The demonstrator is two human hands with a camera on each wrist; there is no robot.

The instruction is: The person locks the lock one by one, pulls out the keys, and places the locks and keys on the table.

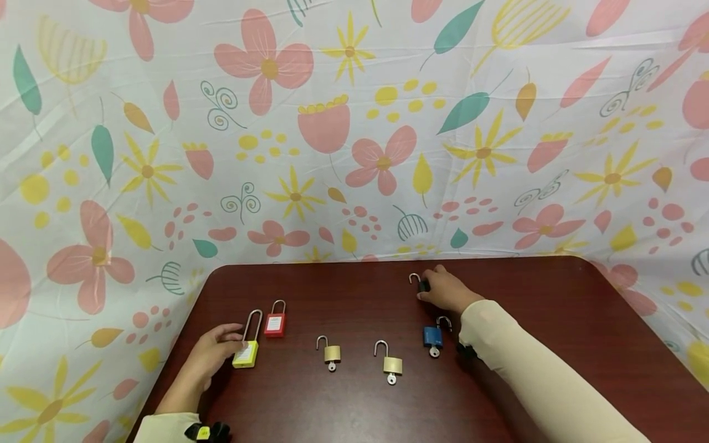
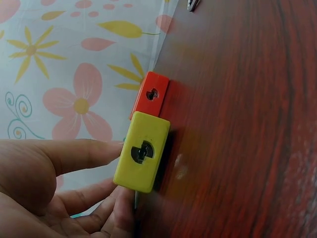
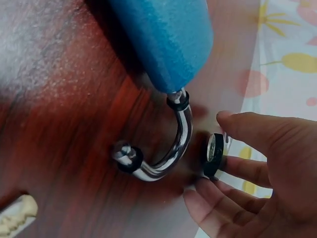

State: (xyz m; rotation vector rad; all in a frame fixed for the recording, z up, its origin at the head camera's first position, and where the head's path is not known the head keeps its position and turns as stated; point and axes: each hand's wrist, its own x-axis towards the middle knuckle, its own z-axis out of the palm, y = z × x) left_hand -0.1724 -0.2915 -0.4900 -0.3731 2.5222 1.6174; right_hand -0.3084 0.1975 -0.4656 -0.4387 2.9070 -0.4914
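Note:
At the table's left, my left hand [image 1: 213,351] pinches the body of a yellow padlock [image 1: 245,355] with a long shackle. In the left wrist view, that padlock's keyhole end [image 2: 142,151] faces the camera. A red padlock [image 1: 274,325] lies just beyond it. Near the back edge, my right hand [image 1: 445,289] grips a small dark padlock [image 3: 214,154] between thumb and fingers; its open shackle [image 1: 414,278] sticks out to the left. The hand hides most of its body. Nearer to me lies a blue padlock [image 1: 432,336] with its shackle open and a key inserted.
Two brass padlocks, one smaller [image 1: 332,354] and one larger [image 1: 392,365], lie mid-table with open shackles and keys inserted. The dark red wooden table [image 1: 310,412] meets a floral cloth [image 1: 327,203] at its back edge.

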